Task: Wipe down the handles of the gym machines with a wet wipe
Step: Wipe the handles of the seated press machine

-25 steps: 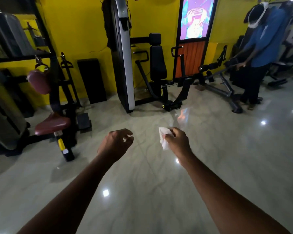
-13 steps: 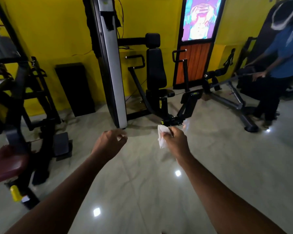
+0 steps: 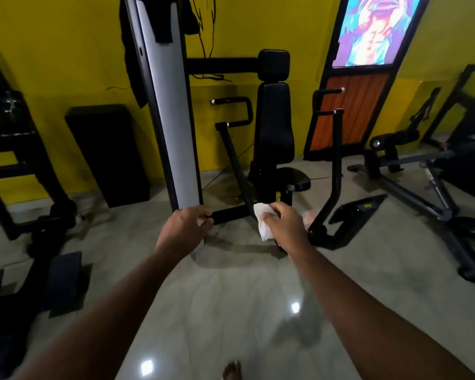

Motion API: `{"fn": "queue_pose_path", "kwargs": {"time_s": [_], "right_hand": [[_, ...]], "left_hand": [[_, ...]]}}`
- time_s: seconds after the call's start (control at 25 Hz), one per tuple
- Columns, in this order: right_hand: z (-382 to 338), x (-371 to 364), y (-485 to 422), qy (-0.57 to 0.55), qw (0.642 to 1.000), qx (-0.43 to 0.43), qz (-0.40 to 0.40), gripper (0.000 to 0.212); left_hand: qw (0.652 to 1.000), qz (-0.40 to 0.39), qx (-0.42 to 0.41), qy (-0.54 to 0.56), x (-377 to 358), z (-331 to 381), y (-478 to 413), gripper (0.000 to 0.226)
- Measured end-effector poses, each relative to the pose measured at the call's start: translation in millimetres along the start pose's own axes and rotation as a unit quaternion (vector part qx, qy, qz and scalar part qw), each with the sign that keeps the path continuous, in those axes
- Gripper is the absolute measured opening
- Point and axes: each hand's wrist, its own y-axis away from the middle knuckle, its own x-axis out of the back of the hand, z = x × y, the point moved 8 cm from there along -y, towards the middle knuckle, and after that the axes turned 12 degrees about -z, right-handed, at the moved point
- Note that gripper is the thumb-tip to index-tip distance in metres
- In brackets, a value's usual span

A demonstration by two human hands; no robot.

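Note:
My right hand (image 3: 284, 224) pinches a crumpled white wet wipe (image 3: 262, 219) out in front of me. My left hand (image 3: 183, 229) is held out beside it with fingers loosely curled and nothing in it. Straight ahead stands a black seated press machine (image 3: 274, 127) with a padded back and seat. Its left handle (image 3: 232, 101) and right handle (image 3: 328, 91) are black bars with chrome ends, well beyond both hands. Neither hand touches the machine.
A tall white and black weight-stack cover (image 3: 167, 105) rises left of the seat. A black box (image 3: 107, 152) leans on the yellow wall. Dark machines stand at the left edge (image 3: 17, 160) and at the right (image 3: 422, 171). The floor (image 3: 231, 311) is glossy tile; my bare foot (image 3: 232, 370) shows below.
The view has moved closer to the seated machine and turned toward it. Both hands stay held out as before, the wipe still in my right hand. The person at the right has left the view.

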Motion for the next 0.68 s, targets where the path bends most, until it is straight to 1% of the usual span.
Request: {"fn": "queue_pose_path", "kwargs": {"time_s": [0.12, 0.2, 0.28, 0.36, 0.52, 0.68], "right_hand": [[8, 1, -126, -0.001, 1.000, -0.014, 0.004, 0.010], [6, 6, -207, 0.001, 1.000, -0.014, 0.009, 0.008], [7, 12, -270, -0.001, 1.000, -0.007, 0.018, 0.009], [13, 17, -344, -0.010, 1.000, 0.005, 0.028, 0.009], [37, 11, -498, -0.059, 0.998, 0.020, 0.029, 0.021], [55, 10, -640, -0.062, 0.998, 0.019, 0.025, 0.014]], "left_hand": [[0.999, -0.032, 0.014, 0.006, -1, -21, -130, 0.014], [0.999, -0.047, 0.013, 0.016, 7, -28, -218, 0.015], [0.998, -0.055, 0.005, 0.024, 11, -28, -285, 0.017], [0.999, -0.043, -0.002, 0.017, 11, -29, -359, 0.020], [0.999, -0.020, 0.003, 0.031, -4, -52, -515, 0.024], [1.000, -0.014, 0.023, 0.008, -24, -79, -661, 0.031]]}}
